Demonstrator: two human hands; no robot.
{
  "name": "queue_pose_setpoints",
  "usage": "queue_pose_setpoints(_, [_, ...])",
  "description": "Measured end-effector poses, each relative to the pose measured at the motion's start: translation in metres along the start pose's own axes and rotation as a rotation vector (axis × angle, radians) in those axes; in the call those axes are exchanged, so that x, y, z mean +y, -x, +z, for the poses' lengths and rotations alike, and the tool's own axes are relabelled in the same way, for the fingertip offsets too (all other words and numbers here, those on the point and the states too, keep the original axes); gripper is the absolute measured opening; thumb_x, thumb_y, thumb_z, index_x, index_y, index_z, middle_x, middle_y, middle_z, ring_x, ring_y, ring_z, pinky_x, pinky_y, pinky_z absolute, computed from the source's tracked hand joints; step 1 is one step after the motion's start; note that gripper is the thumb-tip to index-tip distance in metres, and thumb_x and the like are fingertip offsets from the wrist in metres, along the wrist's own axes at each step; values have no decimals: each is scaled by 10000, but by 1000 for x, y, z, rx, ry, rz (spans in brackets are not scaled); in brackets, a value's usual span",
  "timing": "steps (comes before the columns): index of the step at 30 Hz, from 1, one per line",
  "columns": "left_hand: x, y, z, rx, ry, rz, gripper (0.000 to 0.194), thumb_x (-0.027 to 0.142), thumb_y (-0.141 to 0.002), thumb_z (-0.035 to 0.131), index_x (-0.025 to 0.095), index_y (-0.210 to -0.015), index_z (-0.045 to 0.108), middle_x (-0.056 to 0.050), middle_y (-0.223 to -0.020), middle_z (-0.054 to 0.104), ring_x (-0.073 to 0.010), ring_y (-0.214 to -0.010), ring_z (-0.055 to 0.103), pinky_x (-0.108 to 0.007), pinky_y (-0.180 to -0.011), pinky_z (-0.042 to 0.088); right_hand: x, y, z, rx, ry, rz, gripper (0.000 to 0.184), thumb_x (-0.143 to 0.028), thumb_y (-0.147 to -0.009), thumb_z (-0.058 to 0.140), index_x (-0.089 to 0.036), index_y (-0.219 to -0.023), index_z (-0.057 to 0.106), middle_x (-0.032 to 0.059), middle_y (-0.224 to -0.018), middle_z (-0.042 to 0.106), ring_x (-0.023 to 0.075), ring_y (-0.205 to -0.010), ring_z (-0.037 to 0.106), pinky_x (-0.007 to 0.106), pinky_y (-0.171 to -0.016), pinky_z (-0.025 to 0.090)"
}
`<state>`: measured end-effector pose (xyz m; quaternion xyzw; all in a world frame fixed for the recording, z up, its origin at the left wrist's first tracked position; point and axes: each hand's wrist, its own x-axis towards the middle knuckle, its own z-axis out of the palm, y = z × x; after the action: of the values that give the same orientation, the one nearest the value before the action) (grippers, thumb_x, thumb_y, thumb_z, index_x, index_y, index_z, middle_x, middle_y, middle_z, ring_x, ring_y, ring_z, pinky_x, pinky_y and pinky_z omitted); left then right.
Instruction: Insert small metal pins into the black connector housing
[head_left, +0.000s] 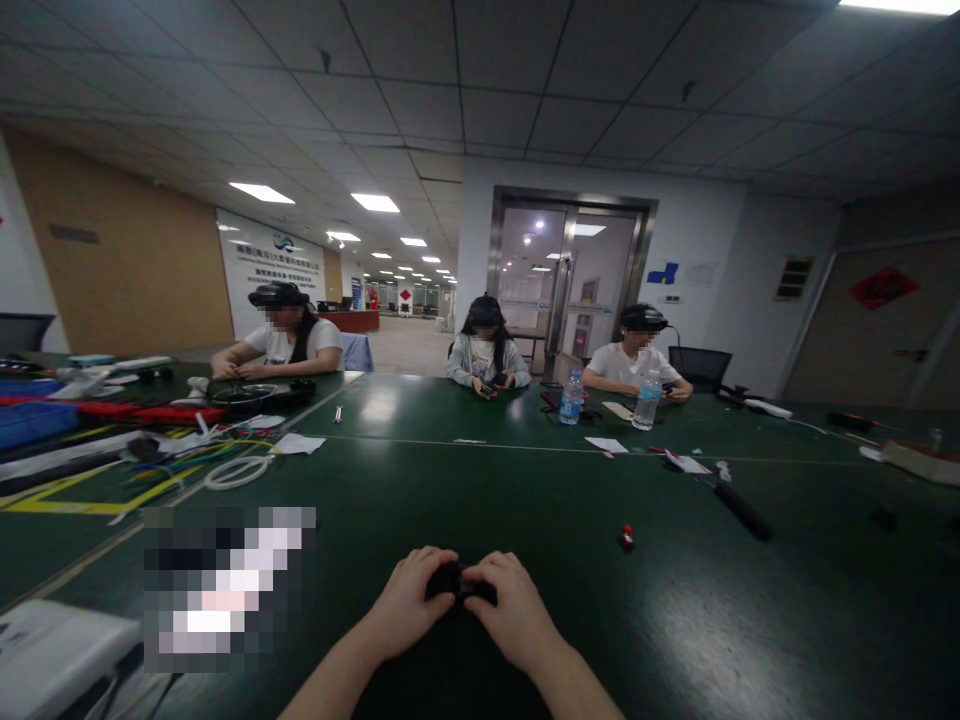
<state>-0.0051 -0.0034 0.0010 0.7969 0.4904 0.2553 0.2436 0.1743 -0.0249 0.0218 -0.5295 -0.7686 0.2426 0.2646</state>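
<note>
Both hands meet low in the middle of the head view, just above the dark green table (420,490). My left hand (405,603) is closed on one end of a small black object (450,578). The other end is gripped by my right hand (516,606), its thumb and fingertips pressed against it. My fingers cover much of the object, so its exact kind cannot be made out. A small red item (627,537) lies on the table to the right of my hands.
Left of me are a white box (60,655), a coiled white cable (238,472) and blue trays (34,424). A black-handled tool (742,510) and two water bottles (570,400) are farther right. Three people wearing headsets sit across the table.
</note>
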Motion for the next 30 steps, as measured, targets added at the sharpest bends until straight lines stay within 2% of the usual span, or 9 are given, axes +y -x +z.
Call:
queue_pose_setpoints(9, [-2,1,0,1,0,11,423,243,-712,531,238,-1135,513,-28,-1127,552,-199,-1065,474,-321,-940,316,-1,2,1,21,-31,7,232,-181,-722,528,-276,-919,605,-21,-983,581,181,-954,502,315,-820,379])
queue_pose_setpoints(17, [-5,-1,3,6,-25,36,410,240,-714,536,241,-1124,515,-32,-1106,562,-199,-1043,484,-322,-923,331,2,0,2,92,-105,49,246,-193,-711,533,-270,-933,605,-4,-961,591,178,-923,527,299,-801,403])
queue_pose_setpoints(25, [-4,-1,3,3,-34,28,416,237,-707,532,238,-1123,513,-29,-1114,559,-204,-1046,481,-326,-918,322,14,-5,4,216,-318,74,308,-260,-702,554,-236,-1005,604,24,-990,615,208,-941,545,328,-835,406])
queue_pose_setpoints(30, [-2,-1,0,-11,-36,16,419,246,-712,529,243,-1130,508,-26,-1134,551,-203,-1065,470,-328,-935,309,16,-7,1,227,-464,117,334,-287,-705,563,-226,-1032,600,30,-988,629,212,-893,564,332,-766,435])
